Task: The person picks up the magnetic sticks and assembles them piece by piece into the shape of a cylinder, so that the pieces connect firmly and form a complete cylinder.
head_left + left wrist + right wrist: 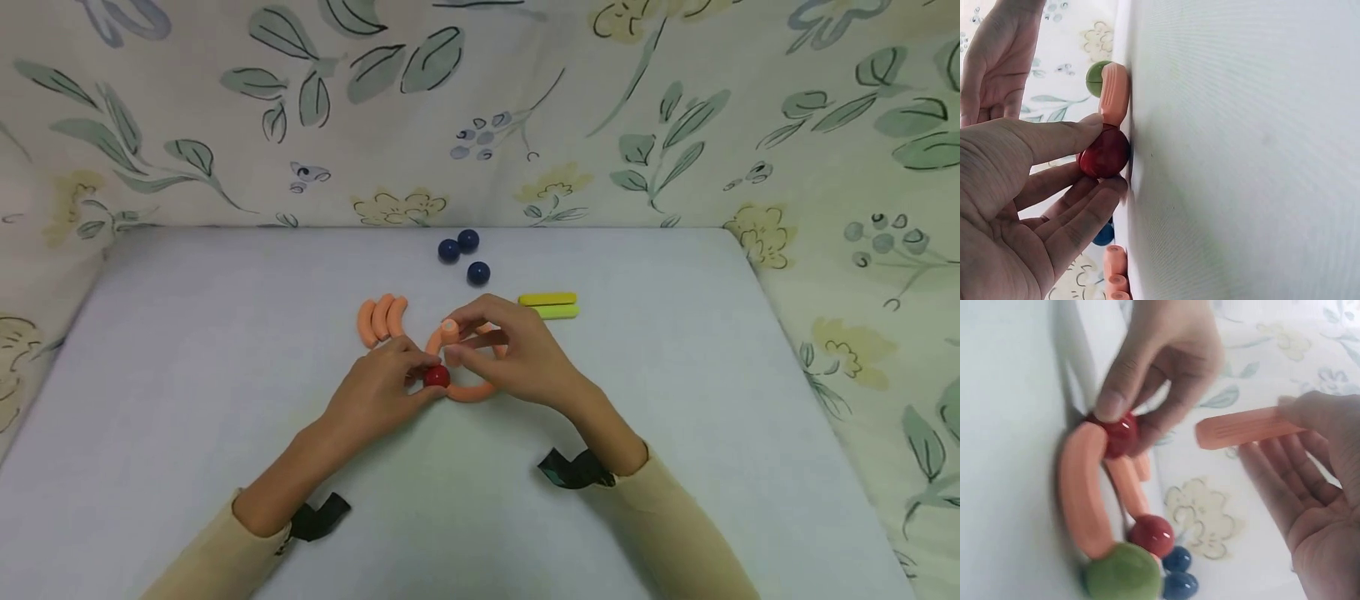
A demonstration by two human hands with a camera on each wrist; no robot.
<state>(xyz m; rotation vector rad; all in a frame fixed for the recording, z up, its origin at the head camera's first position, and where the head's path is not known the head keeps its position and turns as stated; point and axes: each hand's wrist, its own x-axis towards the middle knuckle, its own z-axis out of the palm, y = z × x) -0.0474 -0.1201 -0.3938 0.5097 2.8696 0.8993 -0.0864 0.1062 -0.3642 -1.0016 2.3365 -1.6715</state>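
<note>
My left hand (384,382) pinches a glossy red ball (437,377) between thumb and fingers, low on the table. A curved orange stick (471,393) meets that ball and bends round to a green ball (1124,575), seen in both wrist views. Another curved orange piece and a second red ball (1152,535) form the far side of this ring. Above it, my right hand (517,352) holds a loose orange stick (1244,428) between thumb and fingers, its end raised off the table. In the head view the right hand covers part of the ring.
Three curved orange sticks (382,318) lie side by side behind the left hand. Three dark blue balls (478,273) stand near the white table's (225,333) back edge. A yellow stick (547,298) and a yellow-green stick (558,312) lie behind the right hand. Floral cloth (525,100) hangs behind.
</note>
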